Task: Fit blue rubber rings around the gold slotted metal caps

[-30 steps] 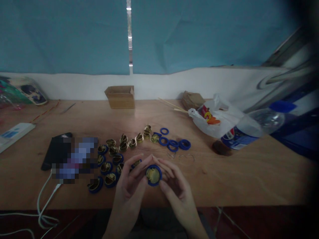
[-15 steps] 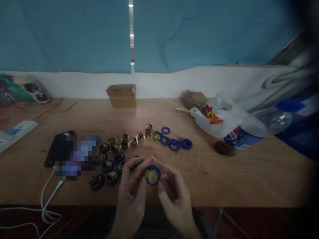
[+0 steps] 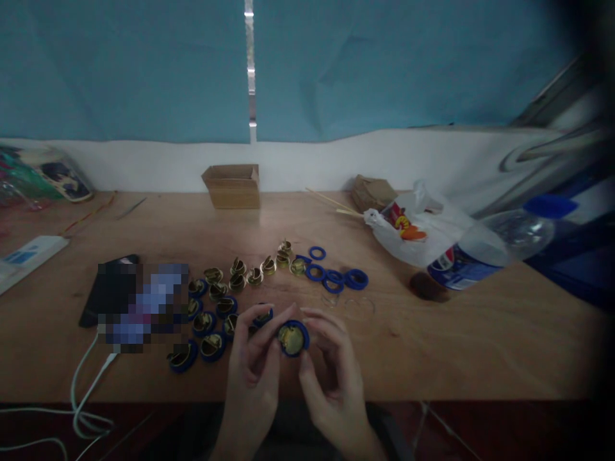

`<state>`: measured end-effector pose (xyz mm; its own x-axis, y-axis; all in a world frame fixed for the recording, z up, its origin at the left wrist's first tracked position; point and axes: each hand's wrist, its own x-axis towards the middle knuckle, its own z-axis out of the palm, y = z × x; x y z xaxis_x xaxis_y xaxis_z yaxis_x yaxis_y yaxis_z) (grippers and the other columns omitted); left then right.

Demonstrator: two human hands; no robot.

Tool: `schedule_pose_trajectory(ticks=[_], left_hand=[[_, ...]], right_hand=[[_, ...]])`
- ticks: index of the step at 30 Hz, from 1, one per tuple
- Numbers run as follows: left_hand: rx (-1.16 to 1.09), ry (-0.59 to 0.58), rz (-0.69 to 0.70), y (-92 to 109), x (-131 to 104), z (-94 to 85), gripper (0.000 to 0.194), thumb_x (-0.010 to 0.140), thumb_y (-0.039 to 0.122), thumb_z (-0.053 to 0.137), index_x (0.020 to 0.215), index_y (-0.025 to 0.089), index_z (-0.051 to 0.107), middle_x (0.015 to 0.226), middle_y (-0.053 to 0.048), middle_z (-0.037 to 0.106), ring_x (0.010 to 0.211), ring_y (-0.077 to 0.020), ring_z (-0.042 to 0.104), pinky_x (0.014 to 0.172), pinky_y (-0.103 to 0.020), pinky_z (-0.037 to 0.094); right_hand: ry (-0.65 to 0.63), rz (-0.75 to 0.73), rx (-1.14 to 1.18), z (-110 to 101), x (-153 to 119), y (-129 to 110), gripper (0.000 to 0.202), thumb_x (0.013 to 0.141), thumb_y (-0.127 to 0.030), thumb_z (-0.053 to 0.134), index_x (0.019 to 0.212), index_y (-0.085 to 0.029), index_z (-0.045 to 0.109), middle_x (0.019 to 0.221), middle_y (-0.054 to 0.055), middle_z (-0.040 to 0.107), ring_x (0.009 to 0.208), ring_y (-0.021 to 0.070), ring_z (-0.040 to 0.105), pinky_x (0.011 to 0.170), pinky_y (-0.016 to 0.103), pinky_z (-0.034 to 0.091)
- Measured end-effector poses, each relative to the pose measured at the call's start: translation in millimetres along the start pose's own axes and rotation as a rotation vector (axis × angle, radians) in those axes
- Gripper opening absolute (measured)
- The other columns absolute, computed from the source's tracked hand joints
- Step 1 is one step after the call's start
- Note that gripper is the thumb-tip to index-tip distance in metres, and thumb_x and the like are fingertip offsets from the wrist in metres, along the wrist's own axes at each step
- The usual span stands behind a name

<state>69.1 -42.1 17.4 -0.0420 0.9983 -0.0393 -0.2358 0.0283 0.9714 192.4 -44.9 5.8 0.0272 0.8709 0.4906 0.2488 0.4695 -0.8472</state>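
A round gold metal piece with a blue ring around it (image 3: pixel 293 339) is held between my two hands near the table's front edge. The fingers of my left hand (image 3: pixel 254 365) pinch its left side. On its right side, the thumb and fingers of my right hand (image 3: pixel 334 371) close on the rim. To the left lie several gold pieces in blue rings (image 3: pixel 213 346). Behind them stand several gold pieces without rings (image 3: pixel 254 276). Several loose blue rings (image 3: pixel 334 280) lie to the right of these, beside thin clear rings (image 3: pixel 360 306).
On the wooden table (image 3: pixel 432 346) are a dark phone (image 3: pixel 113 288), a pixelated object with a white cable, an open cardboard box (image 3: pixel 234 187), a brown packet (image 3: pixel 373 192), a white plastic bag (image 3: pixel 394 240) and a lying drink bottle (image 3: pixel 466 264).
The fingertips of my right hand have parted a little from those of my left at the top. The whole view has shifted slightly.
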Motion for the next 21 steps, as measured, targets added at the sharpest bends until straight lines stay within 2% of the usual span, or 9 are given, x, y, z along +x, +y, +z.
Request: schedule_pose_trajectory(ticks=[5,12,15,18,21], left_hand=[[0.003,-0.026,-0.030,0.7,1.6,1.1,0.035,0.089,0.024,0.057,0.120,0.025,0.041,0.118,-0.009,0.070,0.119,-0.0222,0.060,0.104,-0.038,0.045],[-0.018,0.015,-0.049,9.5,2.3,0.4,0.036,0.086,0.025,0.061,0.117,0.023,0.043,0.112,-0.009,0.073,0.109,-0.0212,0.066,0.098,-0.035,0.049],[-0.029,0.018,-0.039,11.9,2.6,-1.8,0.035,0.086,0.024,0.061,0.116,0.023,0.043,0.115,-0.010,0.072,0.112,-0.0215,0.065,0.101,-0.035,0.047],[-0.051,-0.022,-0.039,14.7,1.6,-3.9,0.033,0.089,0.025,0.059,0.117,0.023,0.043,0.120,-0.011,0.070,0.117,-0.0219,0.062,0.102,-0.035,0.046],[-0.064,-0.047,-0.029,17.9,-0.3,-4.8,0.033,0.089,0.025,0.059,0.118,0.022,0.044,0.123,-0.013,0.068,0.119,-0.0236,0.061,0.101,-0.035,0.048]], right_hand=[[0.007,-0.025,-0.028,-1.9,-3.3,-1.6,0.048,0.085,-0.004,0.048,0.127,-0.026,0.045,0.126,0.008,0.047,0.120,0.0224,0.047,0.100,0.041,0.044],[-0.040,-0.058,-0.020,2.5,1.2,-1.0,0.049,0.082,-0.002,0.049,0.125,-0.027,0.046,0.124,0.007,0.049,0.119,0.0226,0.049,0.099,0.041,0.045],[-0.072,0.015,0.057,2.6,3.9,3.3,0.047,0.085,-0.007,0.050,0.126,-0.030,0.044,0.124,0.006,0.050,0.117,0.0235,0.052,0.099,0.043,0.045],[-0.135,0.162,0.121,-2.5,5.2,5.6,0.046,0.090,-0.013,0.049,0.130,-0.033,0.040,0.131,0.007,0.049,0.116,0.0241,0.055,0.098,0.045,0.047],[-0.163,0.254,0.181,-10.4,6.9,3.7,0.040,0.094,-0.019,0.048,0.130,-0.033,0.040,0.133,0.007,0.048,0.104,0.0212,0.062,0.094,0.043,0.050]])
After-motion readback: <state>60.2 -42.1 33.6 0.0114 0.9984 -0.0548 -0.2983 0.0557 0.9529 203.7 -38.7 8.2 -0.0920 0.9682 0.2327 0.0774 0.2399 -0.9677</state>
